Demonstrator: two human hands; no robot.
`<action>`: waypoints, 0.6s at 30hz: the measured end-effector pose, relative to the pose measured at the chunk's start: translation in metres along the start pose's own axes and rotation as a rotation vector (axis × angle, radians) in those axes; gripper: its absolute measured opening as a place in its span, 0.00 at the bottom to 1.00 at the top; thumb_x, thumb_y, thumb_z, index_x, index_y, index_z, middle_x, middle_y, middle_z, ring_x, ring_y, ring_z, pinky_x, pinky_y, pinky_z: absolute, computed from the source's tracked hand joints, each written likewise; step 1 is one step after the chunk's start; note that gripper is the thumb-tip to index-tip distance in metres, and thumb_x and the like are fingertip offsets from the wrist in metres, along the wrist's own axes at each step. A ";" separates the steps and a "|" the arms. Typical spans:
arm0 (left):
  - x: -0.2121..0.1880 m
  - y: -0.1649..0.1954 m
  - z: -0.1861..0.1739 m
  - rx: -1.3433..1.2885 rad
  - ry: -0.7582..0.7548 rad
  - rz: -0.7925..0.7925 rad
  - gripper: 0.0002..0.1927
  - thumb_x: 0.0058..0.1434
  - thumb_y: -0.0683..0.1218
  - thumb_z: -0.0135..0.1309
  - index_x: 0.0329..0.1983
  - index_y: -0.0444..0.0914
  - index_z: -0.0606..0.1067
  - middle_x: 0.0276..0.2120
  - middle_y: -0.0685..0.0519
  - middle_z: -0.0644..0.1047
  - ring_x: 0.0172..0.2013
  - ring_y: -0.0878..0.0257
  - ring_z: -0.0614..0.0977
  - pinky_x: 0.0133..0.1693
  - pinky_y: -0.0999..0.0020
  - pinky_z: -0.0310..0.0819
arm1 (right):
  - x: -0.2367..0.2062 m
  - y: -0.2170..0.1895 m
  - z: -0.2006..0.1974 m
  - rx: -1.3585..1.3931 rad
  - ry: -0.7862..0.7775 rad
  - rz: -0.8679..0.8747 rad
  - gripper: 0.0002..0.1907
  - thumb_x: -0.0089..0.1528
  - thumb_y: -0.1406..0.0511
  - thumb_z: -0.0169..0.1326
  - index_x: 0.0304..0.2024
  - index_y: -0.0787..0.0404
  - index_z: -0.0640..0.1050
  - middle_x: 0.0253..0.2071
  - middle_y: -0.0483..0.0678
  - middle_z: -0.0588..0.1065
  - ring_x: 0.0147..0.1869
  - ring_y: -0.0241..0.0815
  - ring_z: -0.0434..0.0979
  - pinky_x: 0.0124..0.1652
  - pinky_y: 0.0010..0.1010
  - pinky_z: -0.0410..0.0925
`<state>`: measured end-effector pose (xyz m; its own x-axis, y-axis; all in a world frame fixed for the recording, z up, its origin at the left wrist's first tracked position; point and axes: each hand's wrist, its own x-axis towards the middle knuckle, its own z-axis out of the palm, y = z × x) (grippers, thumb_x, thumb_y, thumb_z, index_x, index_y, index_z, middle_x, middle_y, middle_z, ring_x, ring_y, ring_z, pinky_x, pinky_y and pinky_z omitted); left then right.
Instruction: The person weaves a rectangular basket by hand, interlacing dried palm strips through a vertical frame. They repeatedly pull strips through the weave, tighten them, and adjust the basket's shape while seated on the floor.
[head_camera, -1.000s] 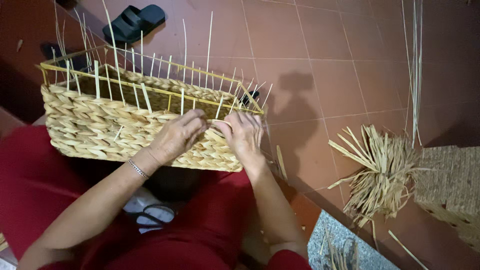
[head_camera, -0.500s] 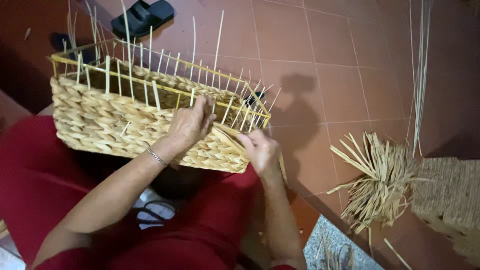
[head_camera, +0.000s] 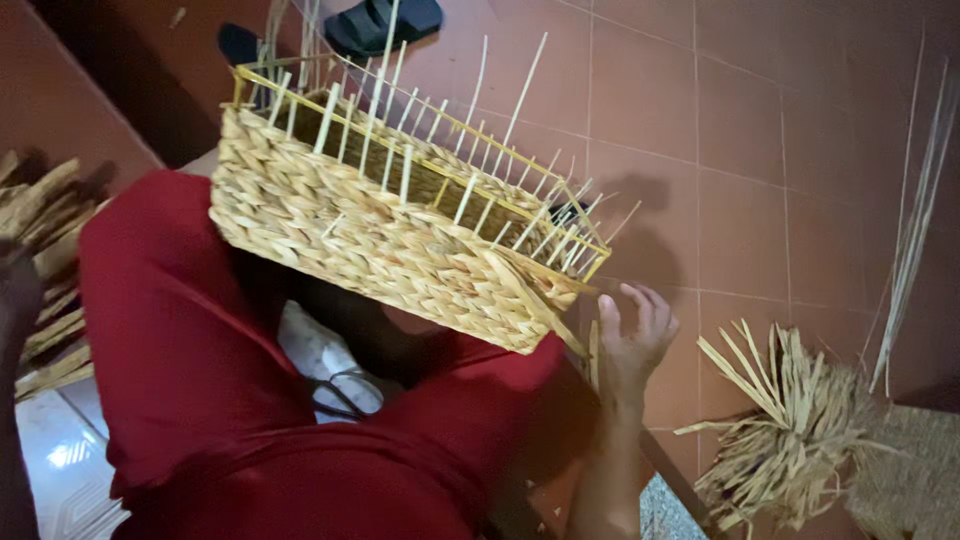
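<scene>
A rectangular woven straw basket (head_camera: 390, 245) with upright pale stakes along its yellow wire rim rests tilted on my lap, over my red trousers (head_camera: 200, 380). My right hand (head_camera: 632, 340) is at the basket's near right corner, fingers loosely apart, beside a loose strand (head_camera: 592, 358) hanging from that corner. My left hand (head_camera: 18, 290) shows only as a dark blur at the far left edge, off the basket and next to a pile of straw (head_camera: 45, 250). What it holds is unclear.
Black-handled scissors (head_camera: 345, 392) lie on the floor between my legs. A bundle of cut straw (head_camera: 790, 430) and a woven piece (head_camera: 905, 480) sit at lower right, with long reeds (head_camera: 915, 220) standing above. Dark sandals (head_camera: 385, 22) lie beyond the basket on red tiles.
My left hand has left the basket's rim and swung out to the far left. The right hand slid down to the basket's right corner. The view has shifted, so the basket sits more to the right.
</scene>
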<state>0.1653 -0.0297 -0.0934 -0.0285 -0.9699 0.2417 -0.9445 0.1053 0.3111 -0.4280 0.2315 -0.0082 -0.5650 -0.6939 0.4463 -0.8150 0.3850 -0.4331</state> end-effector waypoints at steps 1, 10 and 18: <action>-0.006 -0.009 0.001 0.018 -0.041 -0.027 0.04 0.77 0.36 0.50 0.50 0.35 0.75 0.40 0.45 0.78 0.39 0.58 0.82 0.44 0.65 0.78 | 0.000 -0.007 -0.002 0.032 0.004 -0.016 0.15 0.63 0.62 0.62 0.51 0.60 0.79 0.56 0.51 0.74 0.62 0.54 0.67 0.61 0.44 0.61; -0.002 -0.021 0.001 -0.142 0.038 -0.004 0.08 0.75 0.37 0.43 0.47 0.33 0.75 0.32 0.44 0.75 0.32 0.55 0.80 0.39 0.61 0.75 | 0.002 -0.058 -0.021 0.085 -0.066 -0.023 0.10 0.64 0.65 0.60 0.47 0.61 0.80 0.54 0.51 0.75 0.61 0.51 0.71 0.61 0.42 0.63; -0.034 0.053 -0.029 -0.420 0.164 0.412 0.07 0.71 0.45 0.61 0.46 0.37 0.77 0.36 0.46 0.78 0.34 0.55 0.81 0.39 0.63 0.77 | -0.029 -0.099 0.012 0.285 -0.084 -0.197 0.05 0.65 0.70 0.58 0.43 0.64 0.80 0.45 0.51 0.79 0.51 0.47 0.78 0.52 0.37 0.72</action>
<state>0.1255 0.0152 -0.0579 -0.2824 -0.7880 0.5471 -0.6558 0.5748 0.4894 -0.3290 0.2063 0.0125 -0.3787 -0.7899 0.4823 -0.8317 0.0617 -0.5519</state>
